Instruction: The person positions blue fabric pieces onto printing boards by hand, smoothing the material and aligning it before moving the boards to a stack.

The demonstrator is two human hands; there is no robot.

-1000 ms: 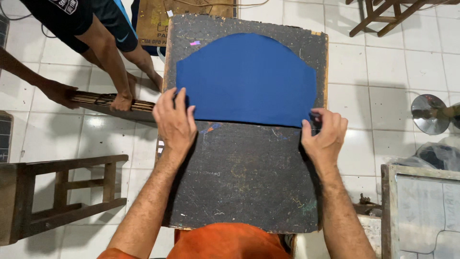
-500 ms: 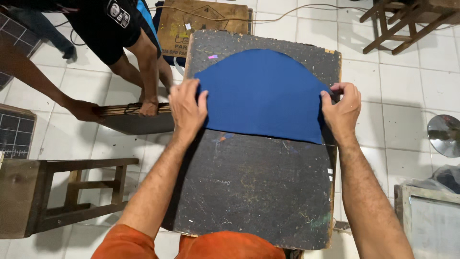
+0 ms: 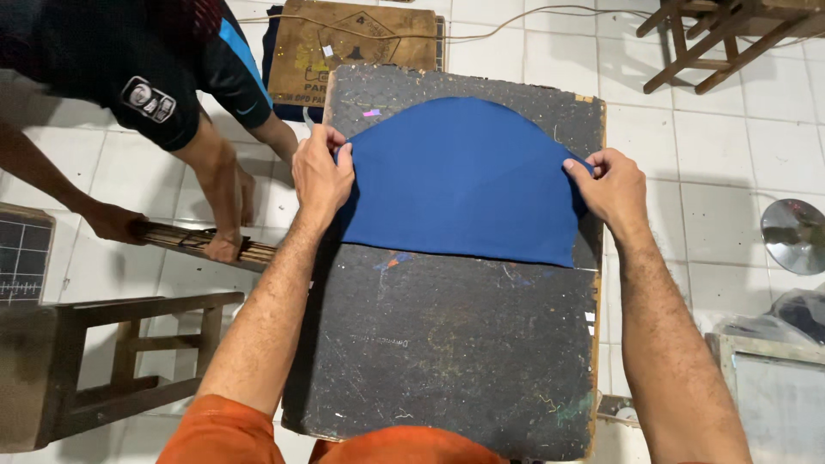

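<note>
I see the dark bench (image 3: 447,344) nearest me; farther up it lies blue fabric (image 3: 464,180). My left hand (image 3: 320,176) pinches its left edge, my right hand (image 3: 612,185) its right edge, both arms outstretched.

Single head-worn view, looking steeply down, close over dark board (image 3: 447,344), tiled floor (image 3: 730,163)

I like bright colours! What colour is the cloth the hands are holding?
The cloth is plain deep blue, seen in the head view.
</note>
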